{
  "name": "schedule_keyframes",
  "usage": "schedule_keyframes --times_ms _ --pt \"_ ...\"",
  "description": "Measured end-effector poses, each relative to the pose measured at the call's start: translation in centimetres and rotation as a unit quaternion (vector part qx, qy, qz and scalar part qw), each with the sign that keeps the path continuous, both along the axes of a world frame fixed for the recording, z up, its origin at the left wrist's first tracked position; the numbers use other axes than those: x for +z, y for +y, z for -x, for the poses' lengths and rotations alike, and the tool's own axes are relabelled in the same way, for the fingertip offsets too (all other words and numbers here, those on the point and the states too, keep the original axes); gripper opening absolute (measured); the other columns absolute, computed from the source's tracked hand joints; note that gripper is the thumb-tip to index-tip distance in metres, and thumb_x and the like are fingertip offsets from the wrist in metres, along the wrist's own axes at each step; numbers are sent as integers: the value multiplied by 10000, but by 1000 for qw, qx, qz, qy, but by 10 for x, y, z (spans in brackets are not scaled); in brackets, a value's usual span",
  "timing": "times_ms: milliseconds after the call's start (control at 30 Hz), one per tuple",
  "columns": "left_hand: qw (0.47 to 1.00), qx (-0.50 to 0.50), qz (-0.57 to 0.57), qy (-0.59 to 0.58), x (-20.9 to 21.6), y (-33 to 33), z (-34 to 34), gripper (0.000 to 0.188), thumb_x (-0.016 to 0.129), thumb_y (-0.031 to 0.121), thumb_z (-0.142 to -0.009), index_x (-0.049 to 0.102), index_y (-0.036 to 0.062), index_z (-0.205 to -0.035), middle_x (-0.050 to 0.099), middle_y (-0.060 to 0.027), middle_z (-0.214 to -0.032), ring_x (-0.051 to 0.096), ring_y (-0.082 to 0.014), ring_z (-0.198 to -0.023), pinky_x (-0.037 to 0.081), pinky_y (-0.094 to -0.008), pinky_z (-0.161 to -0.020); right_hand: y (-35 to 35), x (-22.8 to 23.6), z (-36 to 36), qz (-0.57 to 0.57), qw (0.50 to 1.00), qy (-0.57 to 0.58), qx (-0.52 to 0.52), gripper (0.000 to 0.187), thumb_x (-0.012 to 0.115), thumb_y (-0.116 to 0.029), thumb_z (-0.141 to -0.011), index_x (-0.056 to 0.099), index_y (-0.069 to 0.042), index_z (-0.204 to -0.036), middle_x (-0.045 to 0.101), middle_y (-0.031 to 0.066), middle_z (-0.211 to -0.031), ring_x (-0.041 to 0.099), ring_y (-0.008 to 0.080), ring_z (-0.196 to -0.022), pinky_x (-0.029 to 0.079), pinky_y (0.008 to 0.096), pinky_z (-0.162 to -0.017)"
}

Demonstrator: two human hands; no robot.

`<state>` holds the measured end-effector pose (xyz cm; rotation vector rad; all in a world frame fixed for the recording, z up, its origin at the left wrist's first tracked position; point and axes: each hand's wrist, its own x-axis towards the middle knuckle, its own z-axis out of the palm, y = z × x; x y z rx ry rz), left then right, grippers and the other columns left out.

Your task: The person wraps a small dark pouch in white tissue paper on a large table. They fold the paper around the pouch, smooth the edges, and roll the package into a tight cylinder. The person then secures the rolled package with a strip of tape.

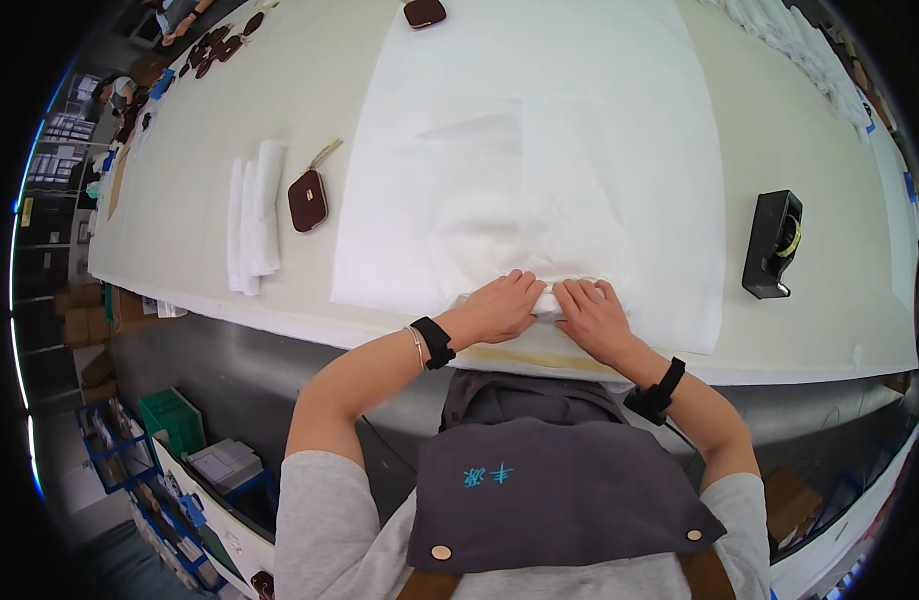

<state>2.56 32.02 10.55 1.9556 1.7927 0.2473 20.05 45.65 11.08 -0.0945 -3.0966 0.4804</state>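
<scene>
A large white sheet (540, 170), thin and paper-like, lies over the table in front of me. My left hand (505, 306) and my right hand (594, 318) are close together at its near edge, fingers curled over a bunched or rolled part. What lies inside that part is hidden under my fingers. Creases run through the sheet just beyond my hands. Left of the sheet lies a small dark maroon pouch (308, 202) with a cord loop, and a similar pouch (425, 12) rests on its far end.
Several white rolls (255, 220) lie side by side at the left. A black tape dispenser (774, 245) stands to the right. More maroon pouches (220, 48) are spread at the far left, where other people (175, 18) are partly visible. White material (790, 45) is piled far right.
</scene>
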Motion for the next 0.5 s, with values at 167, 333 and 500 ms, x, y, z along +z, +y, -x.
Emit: schedule_keyframes --times_ms 167,333,500 --pt "984 29 -77 156 17 -14 -10 586 685 219 -774 432 -12 -1249 487 -110 -1107 496 -264 -982 412 -375 -812 26 1 19 51 995 -68 53 407 686 -251 -798 539 -70 -1131 539 90 -1099 517 244 -1017 414 396 -817" --pt "992 -4 -22 121 7 -11 8 542 699 271 -788 458 3 -1193 508 -96 -1062 499 -239 -973 395 -360 -779 47 0 39 194 974 -96 64 417 620 -222 -853 512 -67 -1225 565 127 -973 558 282 -949 450 411 -782" --pt "993 8 -38 115 6 -12 7 514 699 278 -794 469 15 -1170 508 -107 -1063 497 -251 -983 399 -372 -792 59 23 85 159 985 -64 -15 465 550 -117 -862 464 -130 -1319 592 123 -896 602 301 -813 485 404 -686"
